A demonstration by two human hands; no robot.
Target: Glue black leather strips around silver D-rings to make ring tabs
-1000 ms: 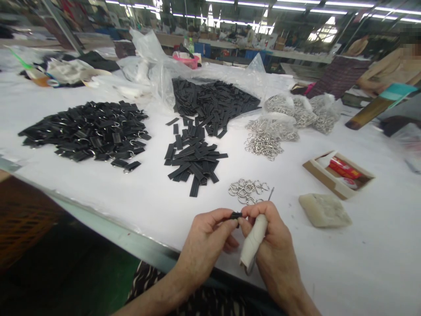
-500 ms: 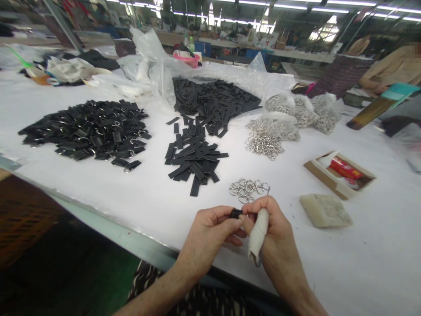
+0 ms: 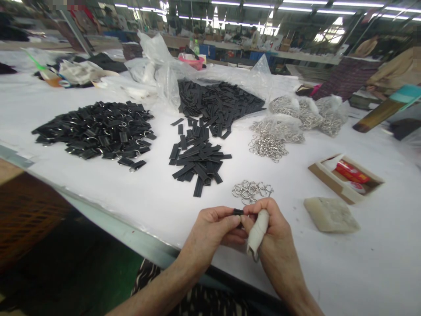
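My left hand (image 3: 217,226) is closed, thumb and fingers pinching a short black strap piece (image 3: 238,212). My right hand (image 3: 274,232) meets it from the other side, its thumb and forefinger at the strap's right end. A thin metal tool with a white wrapped handle (image 3: 258,232) lies in the right palm; its pointed tip shows above the forefinger. Whether a ring sits in the strap is hidden by the fingers. Just beyond my hands lie loose metal rings (image 3: 249,189). Farther off is a small heap of flat black straps (image 3: 200,162).
At left is a pile of black straps with rings (image 3: 98,131); a larger strap heap (image 3: 220,103) lies at the back. Bagged rings (image 3: 278,127), an open box (image 3: 345,177) and a pale block (image 3: 330,214) are at right. The table edge (image 3: 131,224) runs before me.
The view has shifted slightly, so the things on the table appear a little farther right. Both hands keep their grip at the strap, which looks a little flatter between the fingers.
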